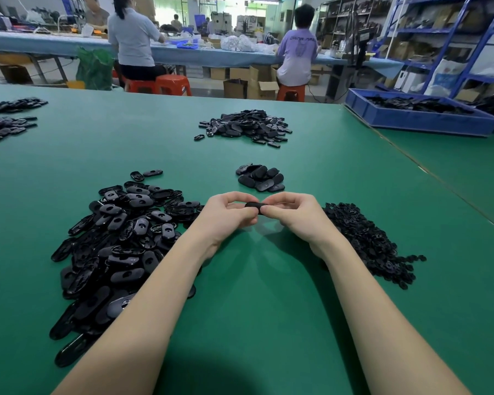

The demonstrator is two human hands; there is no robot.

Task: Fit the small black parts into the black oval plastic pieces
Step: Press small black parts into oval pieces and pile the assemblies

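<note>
Both my hands meet above the green table (254, 309) and pinch one black oval piece (253, 207) between them. My left hand (228, 213) grips its left end, my right hand (290, 212) its right end; fingers hide most of it. A large heap of black oval pieces (117, 240) lies to the left of my left arm. A heap of small black parts (368, 240) lies to the right of my right hand. Just beyond my hands sits a small stack of oval pieces (261, 178).
Another heap of oval pieces (248, 125) lies further back at the middle. Two more heaps (6, 124) sit at the far left. A blue crate (419, 118) of black parts stands at the back right. Two people sit at a far bench, backs turned.
</note>
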